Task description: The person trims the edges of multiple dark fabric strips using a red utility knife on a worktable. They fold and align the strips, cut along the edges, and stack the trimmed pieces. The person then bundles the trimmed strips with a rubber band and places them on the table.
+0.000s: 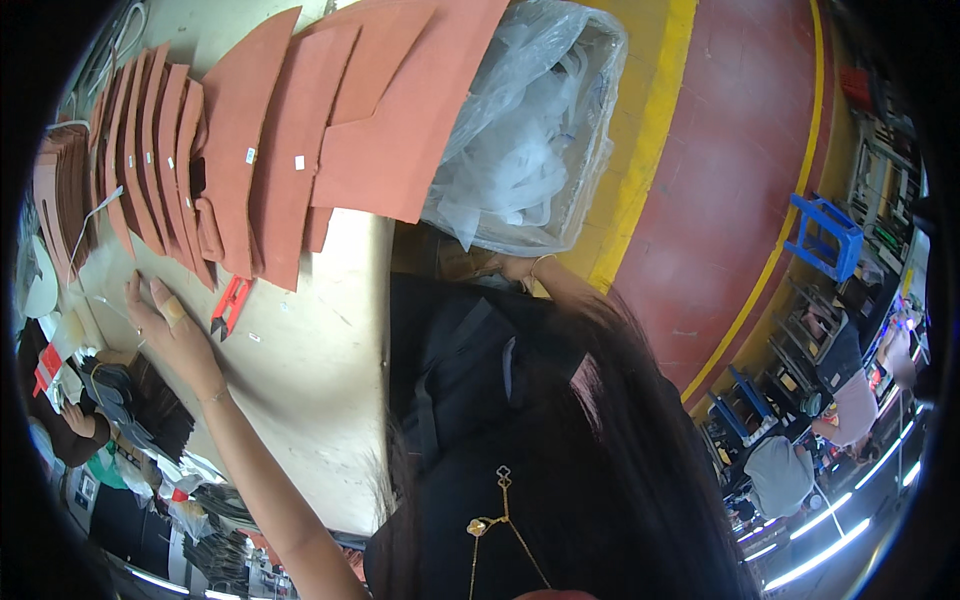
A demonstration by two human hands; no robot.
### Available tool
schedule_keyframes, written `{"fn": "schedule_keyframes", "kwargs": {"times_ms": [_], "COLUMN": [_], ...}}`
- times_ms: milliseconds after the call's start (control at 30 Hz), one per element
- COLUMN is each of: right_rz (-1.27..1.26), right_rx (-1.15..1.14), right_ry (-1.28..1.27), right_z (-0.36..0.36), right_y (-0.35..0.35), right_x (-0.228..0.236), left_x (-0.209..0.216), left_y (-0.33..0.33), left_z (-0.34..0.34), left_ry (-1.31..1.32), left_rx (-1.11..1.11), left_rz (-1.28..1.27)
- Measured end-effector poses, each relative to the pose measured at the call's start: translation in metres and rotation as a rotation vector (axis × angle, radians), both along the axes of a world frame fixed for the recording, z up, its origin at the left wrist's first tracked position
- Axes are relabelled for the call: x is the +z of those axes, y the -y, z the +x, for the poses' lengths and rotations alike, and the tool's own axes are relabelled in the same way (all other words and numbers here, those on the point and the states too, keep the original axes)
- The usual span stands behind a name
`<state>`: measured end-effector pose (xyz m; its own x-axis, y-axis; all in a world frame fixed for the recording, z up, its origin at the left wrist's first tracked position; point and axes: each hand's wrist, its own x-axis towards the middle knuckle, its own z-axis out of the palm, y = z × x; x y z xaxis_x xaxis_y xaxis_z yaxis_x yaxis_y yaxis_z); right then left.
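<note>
My left hand rests on the pale tabletop, its fingers stretched out and a bandage around one of them. Just beyond its fingertips stands a row of reddish-brown cut fabric pieces with small white labels. Close by lie red-handled thread snips. A thin white tie runs near the fingers. My right hand reaches low beside the table edge, under the plastic-lined bin; its fingers are mostly hidden, and what it touches there is too dark to make out.
Larger reddish-brown panels overlap at the far table edge. A clear plastic-lined bin with whitish plastic scraps stands right of the table. Dark pieces and another person's hand are at left. A blue stool stands across the red walkway.
</note>
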<state>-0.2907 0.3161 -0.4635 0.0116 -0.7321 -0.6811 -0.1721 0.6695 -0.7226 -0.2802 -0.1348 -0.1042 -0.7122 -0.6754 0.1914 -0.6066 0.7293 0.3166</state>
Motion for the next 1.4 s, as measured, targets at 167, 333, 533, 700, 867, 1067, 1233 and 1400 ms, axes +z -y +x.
{"fn": "schedule_keyframes", "kwargs": {"times_ms": [167,333,533,700,867,1067,1233,1400], "right_rz": [0.103,-0.105,0.009,0.091,0.003,0.016,0.166,0.413], "right_rx": [-0.01,-0.148,-0.187,-0.312,-0.564,-0.128,0.332,0.341], "right_ry": [-0.026,-0.274,-0.272,-0.351,-0.614,-0.38,-0.138,-0.29], "right_z": [0.02,0.014,-0.021,-0.041,-0.027,0.009,-0.011,-0.01], "right_y": [-0.004,-0.021,-0.011,0.006,0.022,0.023,0.042,0.057], "right_x": [0.015,0.035,0.022,0.054,0.12,0.114,0.064,0.064], "left_x": [0.003,0.003,0.003,0.002,0.003,0.002,0.002,0.001], "left_y": [-0.002,-0.003,-0.002,-0.002,-0.003,-0.004,-0.003,-0.004], "left_z": [0.0,-0.004,0.001,-0.002,-0.001,0.0,-0.001,-0.001], "left_ry": [0.013,-0.008,0.028,0.016,-0.002,-0.001,-0.012,-0.029], "left_rx": [0.002,0.015,0.019,0.014,0.008,0.017,0.017,0.028], "left_rz": [-0.01,-0.017,-0.017,-0.02,-0.011,-0.036,-0.056,-0.053]}}
